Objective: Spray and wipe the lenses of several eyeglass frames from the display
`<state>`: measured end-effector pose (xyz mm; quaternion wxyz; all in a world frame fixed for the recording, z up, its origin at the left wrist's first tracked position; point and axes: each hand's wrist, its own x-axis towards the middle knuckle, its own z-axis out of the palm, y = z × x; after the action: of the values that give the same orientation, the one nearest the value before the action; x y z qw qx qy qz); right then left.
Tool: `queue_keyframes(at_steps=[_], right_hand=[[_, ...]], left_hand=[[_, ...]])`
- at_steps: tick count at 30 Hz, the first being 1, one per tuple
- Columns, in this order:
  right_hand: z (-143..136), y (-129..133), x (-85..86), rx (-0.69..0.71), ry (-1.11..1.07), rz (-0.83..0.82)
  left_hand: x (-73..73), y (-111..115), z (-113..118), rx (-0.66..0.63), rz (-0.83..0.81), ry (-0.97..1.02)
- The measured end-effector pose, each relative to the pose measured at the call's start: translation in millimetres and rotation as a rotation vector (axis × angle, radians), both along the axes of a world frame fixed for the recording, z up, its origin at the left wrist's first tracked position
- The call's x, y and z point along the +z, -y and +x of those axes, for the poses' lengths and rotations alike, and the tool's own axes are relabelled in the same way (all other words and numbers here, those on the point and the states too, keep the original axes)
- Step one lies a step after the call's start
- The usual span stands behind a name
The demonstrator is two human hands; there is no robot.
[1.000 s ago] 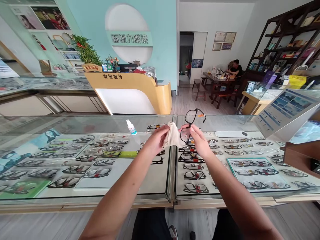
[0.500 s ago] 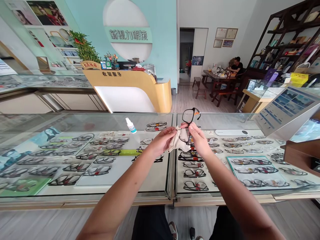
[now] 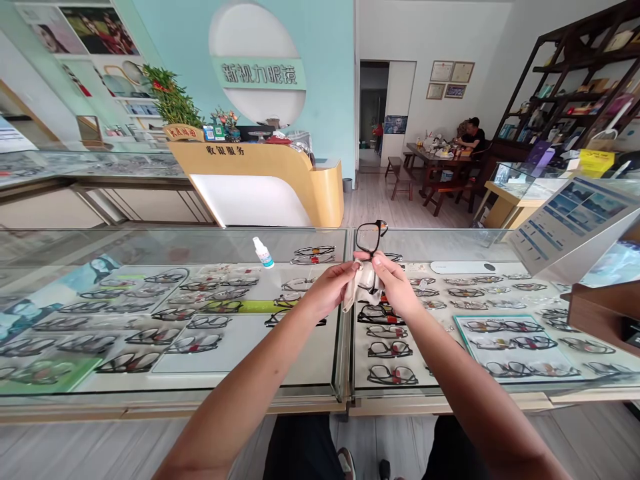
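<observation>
- Covering much of the lower lens in the head view, a pale cloth (image 3: 353,293) is pinched between thumb and fingers of the left hand (image 3: 334,283); some fingertips are hidden by it.
- Black-framed eyeglasses (image 3: 368,237) are held on end above the glass display case (image 3: 306,357), gripped near the bridge by thumb and fingers of the right hand (image 3: 395,281).
- Only the upper lens, clear and roundly rectangular, is fully shown.
- The cloth is softly creased, its lower edge left loose.
- The small print on a white bottle (image 3: 263,253), slim-necked and blue-banded, cannot be read.
- Displayed spectacles (image 3: 393,375) are partly covered by the forearms.
- A brown box (image 3: 607,313) is cut off at the right edge.
</observation>
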<state>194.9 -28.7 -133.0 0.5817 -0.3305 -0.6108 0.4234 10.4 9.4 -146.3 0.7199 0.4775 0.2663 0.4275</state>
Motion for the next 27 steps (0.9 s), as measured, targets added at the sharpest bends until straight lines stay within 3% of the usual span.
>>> queue_keyframes(at_steps=[9, 17, 27], right_hand=[[-5.3, -3.0, -6.6, 0.046, -0.047, -0.024], [-10.4, -1.9, -9.1, 0.041, -0.043, 0.004], [-11.8, -0.6, -8.4, 0.021, 0.026, 0.017]], left_hand=[[-7.8, 5.8, 13.5, 0.108, 0.004, -0.006], [0.6, 14.1, 20.1, 0.182, 0.005, 0.039], [6.7, 21.9, 26.5, 0.153, -0.023, 0.087]])
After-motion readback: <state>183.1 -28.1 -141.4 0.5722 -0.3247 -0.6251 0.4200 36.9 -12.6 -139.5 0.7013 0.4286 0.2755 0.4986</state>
